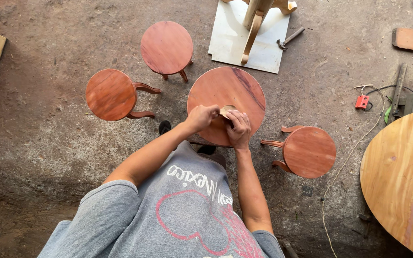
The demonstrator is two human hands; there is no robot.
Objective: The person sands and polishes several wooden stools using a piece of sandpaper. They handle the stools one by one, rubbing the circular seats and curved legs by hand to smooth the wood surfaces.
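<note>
Both of my hands meet over the near side of a round reddish-brown wooden table top (228,91) that stands in front of me. My left hand (201,117) and my right hand (238,128) pinch a small tan folded piece, likely sandpaper (226,111), between them just above the wood. My grey printed shirt fills the bottom of the view.
Three small round red-brown stools stand around: one at the left (111,94), one behind (167,47), one at the right (309,152). A pale unfinished leg piece on a white board (225,43), a hammer (290,37), a red tool (362,102) with cord, and a large light table top (402,181) lie on the concrete floor.
</note>
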